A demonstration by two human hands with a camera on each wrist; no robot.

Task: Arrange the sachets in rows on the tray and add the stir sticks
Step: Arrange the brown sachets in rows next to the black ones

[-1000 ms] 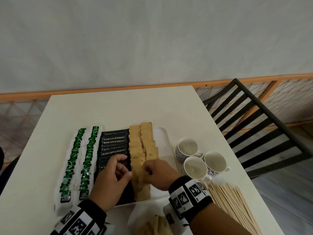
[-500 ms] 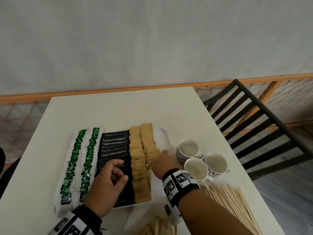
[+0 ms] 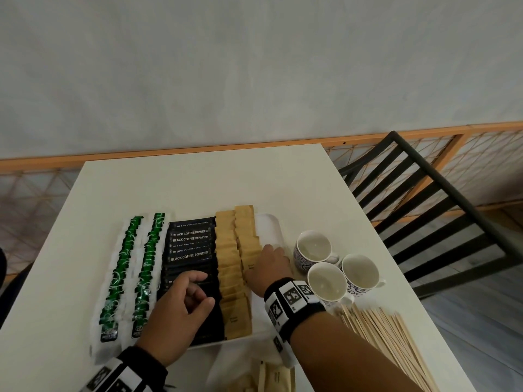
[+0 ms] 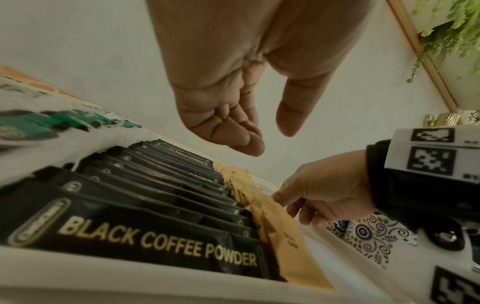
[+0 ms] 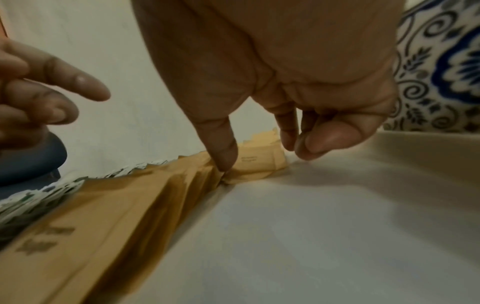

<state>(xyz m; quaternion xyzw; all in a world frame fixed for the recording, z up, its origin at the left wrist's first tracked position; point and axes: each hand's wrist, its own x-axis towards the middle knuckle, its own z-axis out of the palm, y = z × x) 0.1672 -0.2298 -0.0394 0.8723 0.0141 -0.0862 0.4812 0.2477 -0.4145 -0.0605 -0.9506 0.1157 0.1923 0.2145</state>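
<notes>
A white tray point(image 3: 267, 230) holds rows of green sachets point(image 3: 127, 264), black coffee sachets point(image 3: 189, 239) and two columns of brown sachets point(image 3: 226, 250). My right hand point(image 3: 267, 264) is at the near end of the right brown column. In the right wrist view its thumb point(image 5: 221, 148) presses on a brown sachet point(image 5: 259, 162) and curled fingers meet that sachet's other end. My left hand point(image 3: 195, 290) hovers over the black row, loosely curled and holding nothing. The stir sticks point(image 3: 390, 343) lie in a pile on the table at the lower right.
Three patterned cups point(image 3: 312, 247) stand just right of the tray, close to my right wrist. A clear bag with more brown sachets point(image 3: 268, 374) lies at the table's near edge. A black chair point(image 3: 424, 207) stands off the table's right side.
My right hand moved forward and right, from the near end of the brown rows to the right column's end. My left hand stayed over the black sachets.
</notes>
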